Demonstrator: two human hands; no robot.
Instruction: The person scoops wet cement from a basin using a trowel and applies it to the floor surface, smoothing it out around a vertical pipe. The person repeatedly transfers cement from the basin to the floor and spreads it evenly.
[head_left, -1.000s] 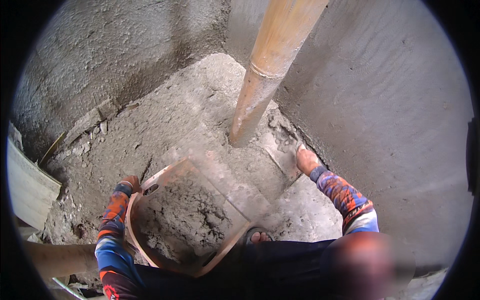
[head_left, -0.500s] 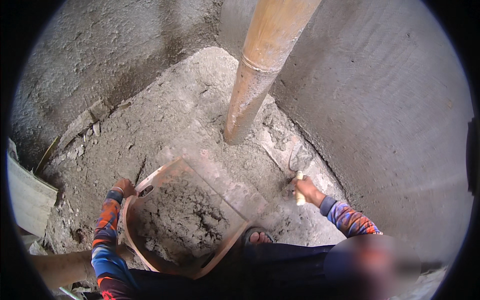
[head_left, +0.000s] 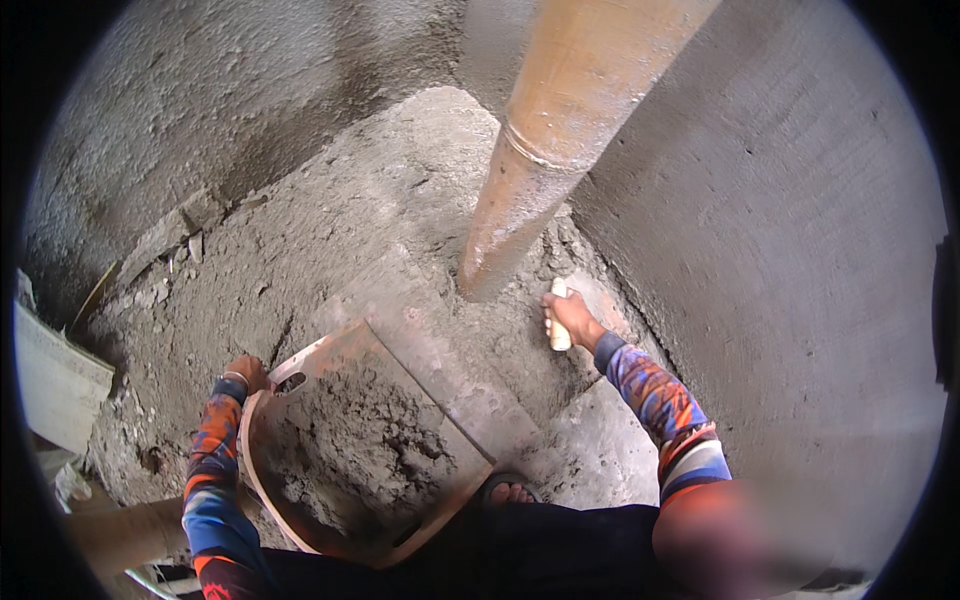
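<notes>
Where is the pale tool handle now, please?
In the head view, the pale tool handle is right of centre, gripped in the right hand, near the foot of the bamboo pole.

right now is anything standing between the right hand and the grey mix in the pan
Nothing visible blocks the right hand from the grey mix; the pan has its straight edge toward that hand. The tan pole stands farther out, off that path.

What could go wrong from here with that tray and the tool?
The right hand holds the cream-handled tool near the bamboo pole's foot, so a wide stroke might knock the pole. Loose grey mix could slide over the tray's straight open edge if it is tipped that way. Bare toes beside the tray's corner might get pinched.
</notes>
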